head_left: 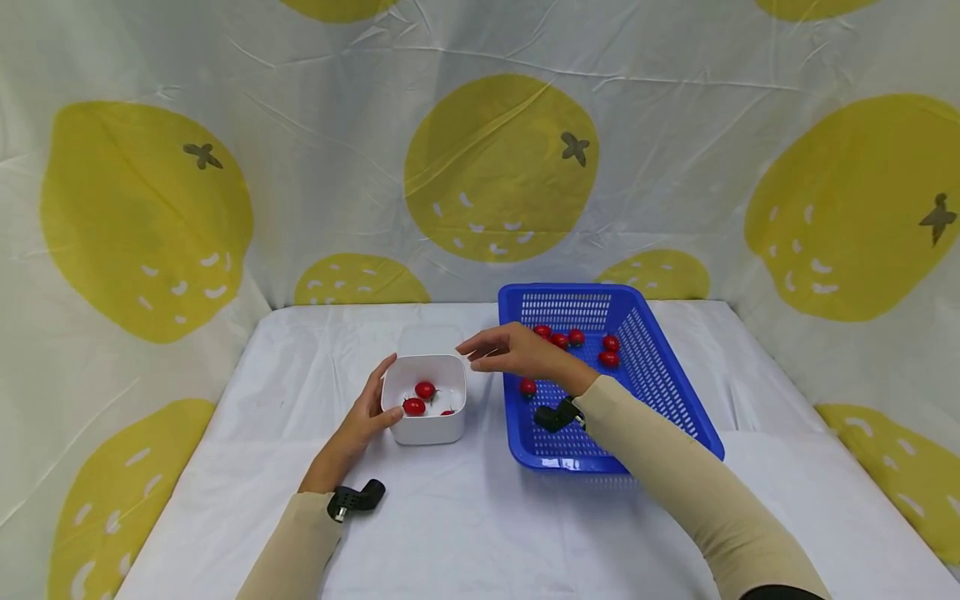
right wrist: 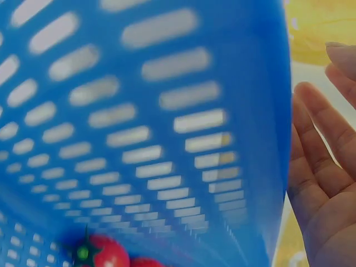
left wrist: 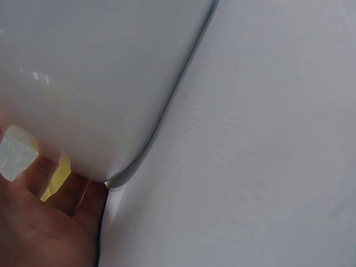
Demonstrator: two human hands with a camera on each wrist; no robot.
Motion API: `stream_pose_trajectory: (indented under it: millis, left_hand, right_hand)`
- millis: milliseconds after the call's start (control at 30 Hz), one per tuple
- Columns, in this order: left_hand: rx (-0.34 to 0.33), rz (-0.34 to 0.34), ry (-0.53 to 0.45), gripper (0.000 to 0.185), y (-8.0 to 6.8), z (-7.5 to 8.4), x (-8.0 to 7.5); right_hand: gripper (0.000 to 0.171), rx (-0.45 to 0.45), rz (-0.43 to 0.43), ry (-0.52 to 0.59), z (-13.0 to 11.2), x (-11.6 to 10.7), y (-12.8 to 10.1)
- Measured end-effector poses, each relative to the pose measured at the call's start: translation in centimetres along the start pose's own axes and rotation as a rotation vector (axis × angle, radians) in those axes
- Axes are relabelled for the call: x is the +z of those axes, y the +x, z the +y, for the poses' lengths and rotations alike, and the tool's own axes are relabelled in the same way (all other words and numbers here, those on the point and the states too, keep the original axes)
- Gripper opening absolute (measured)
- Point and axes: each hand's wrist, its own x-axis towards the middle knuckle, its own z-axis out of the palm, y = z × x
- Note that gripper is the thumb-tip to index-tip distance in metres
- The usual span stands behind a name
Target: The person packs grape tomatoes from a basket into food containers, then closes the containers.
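A white square box (head_left: 429, 431) stands on the table with a few small red tomatoes (head_left: 414, 407) inside. My left hand (head_left: 365, 417) grips the box at its left side, thumb at the front corner and fingers along the wall. In the left wrist view its fingers (left wrist: 72, 194) lie against the smooth white side. My right hand (head_left: 510, 350) hovers over the left rim of a blue basket (head_left: 675, 400), fingers reaching toward the box and holding nothing. In the right wrist view the loosely extended hand (right wrist: 328, 183) appears beyond the basket wall. Several more tomatoes (head_left: 609, 359) lie in the basket.
A pale flat piece (head_left: 431, 338), like a lid, lies right behind the box. White cloth (head_left: 442, 533) covers the table, and a lemon-print curtain (head_left: 330, 167) hangs behind and at both sides. The right forearm crosses the basket's front part.
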Motion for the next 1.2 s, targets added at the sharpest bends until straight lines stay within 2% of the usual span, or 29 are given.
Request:
stream_pose_trajectory:
  millis: [300, 567, 800, 967, 1100, 1200]
  left_hand:
    - [0.033, -0.016, -0.029, 0.083, 0.1, 0.0, -0.1]
    - [0.02, -0.005, 0.0, 0.081, 0.0, -0.1, -0.1]
    - [0.015, -0.007, -0.01, 0.081, 0.0, -0.2, -0.1]
    - [-0.009, 0.004, -0.006, 0.079, -0.1, -0.1, 0.0]
    - [-0.005, 0.003, -0.01, 0.08, -0.1, 0.0, 0.1]
    - [0.004, -0.002, -0.012, 0.08, -0.1, 0.0, 0.2]
  right_hand:
    - [0.031, 0.041, 0.06, 0.01, 0.4, -1.3, -1.6]
    - [0.032, 0.037, 0.088, 0.041, 1.0, -2.4, -2.7]
    - [0.037, 0.067, 0.106, 0.023, 1.8, -3.1, -3.5]
    - [0.035, 0.057, 0.122, 0.019, 0.9, -3.5, -4.2]
    - [0.032, 0.056, 0.129, 0.003, 0.0, -3.7, -4.9]
    - [0.033, 0.074, 0.125, -0.013, 0.2, -3.9, -5.1]
